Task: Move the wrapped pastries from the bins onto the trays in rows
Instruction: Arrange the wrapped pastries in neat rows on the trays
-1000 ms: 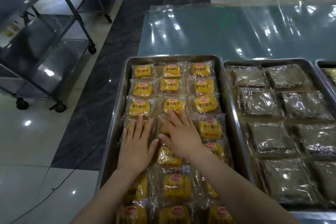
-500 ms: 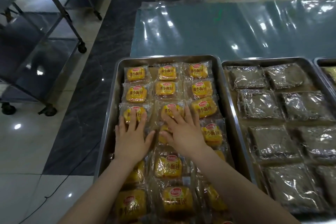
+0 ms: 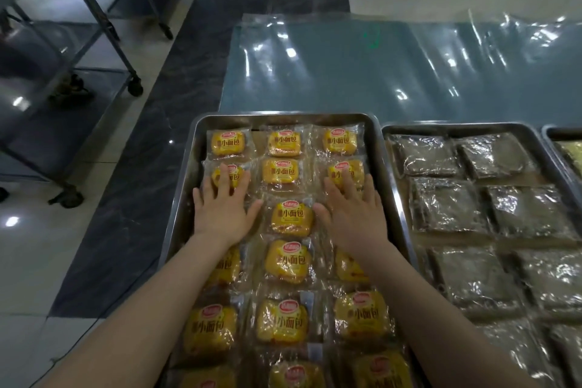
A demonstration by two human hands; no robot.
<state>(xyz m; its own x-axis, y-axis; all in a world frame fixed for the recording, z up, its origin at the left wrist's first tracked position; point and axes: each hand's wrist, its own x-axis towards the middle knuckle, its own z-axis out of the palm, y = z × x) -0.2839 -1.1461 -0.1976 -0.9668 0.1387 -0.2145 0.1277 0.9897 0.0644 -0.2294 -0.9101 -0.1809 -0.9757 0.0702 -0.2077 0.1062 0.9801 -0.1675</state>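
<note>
1. Pressing down with the left grip (image 3: 222, 208): palm flat, fingers straight and spread wide, clasping nothing, fingertips on the second-row pastry (image 3: 237, 175) of the left column.
2. Doing the same with the right grip (image 3: 352, 214): wide and flat, nothing held, fingertips on the second-row pastry (image 3: 337, 167) of the right column.
3. Leaving untouched, between the two thumbs, the centre-column pastry (image 3: 291, 217) of the third row.
4. Parted now: a second ago side by side over the left and middle columns, a row or so nearer; since then spread to the two outer columns and slid farther up the tray.
5. Under both palms, a metal tray (image 3: 283, 116) filled with yellow wrapped pastries in three columns, from the far rim down to the near edge of view. Neat and square in the far rows, more crooked and overlapping in the near ones.
6. Reads as straightening rather than placing: nothing carried, no bin in view. Looks close to full here, so probably squaring off the rows before moving on.
7. Just beside on the right, a second tray (image 3: 456, 128) of dark wrapped packs (image 3: 447, 208) in two columns, then a sliver of a third tray (image 3: 563, 131).
8. Beyond the trays, a clear plastic sheet (image 3: 378, 72). Far left, a wheeled metal rack (image 3: 63, 47) on the tiled floor.
</note>
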